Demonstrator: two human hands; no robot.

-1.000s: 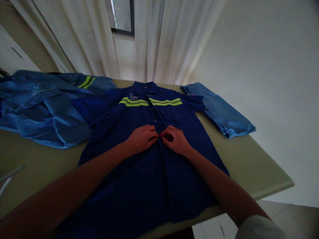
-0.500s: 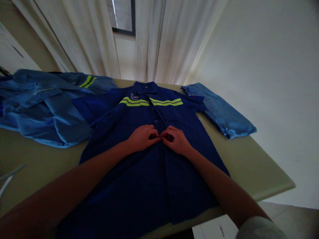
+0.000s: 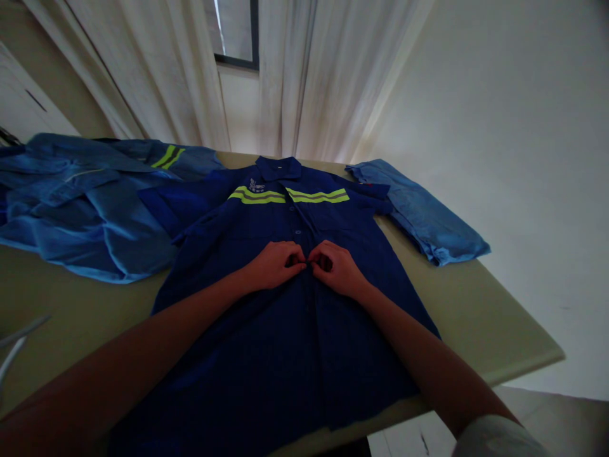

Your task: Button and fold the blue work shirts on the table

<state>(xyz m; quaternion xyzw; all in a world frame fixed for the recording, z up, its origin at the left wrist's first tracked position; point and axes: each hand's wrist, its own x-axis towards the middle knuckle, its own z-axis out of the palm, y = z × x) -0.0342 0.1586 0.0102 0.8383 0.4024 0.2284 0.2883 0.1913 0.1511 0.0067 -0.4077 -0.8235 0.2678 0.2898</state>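
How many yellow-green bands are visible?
3: the left band and right band across the navy shirt, and a third band on the crumpled blue garment at left. Folds may hide more.

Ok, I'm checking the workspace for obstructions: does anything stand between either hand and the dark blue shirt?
Nothing visible does: the left hand and right hand both pinch the dark blue shirt directly, mid-front. The folded light blue cloth lies off to the right, clear of both hands.

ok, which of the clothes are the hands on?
The dark blue shirt in the middle; left hand and right hand pinch it. The heap at left and folded cloth at right are paler, untouched.
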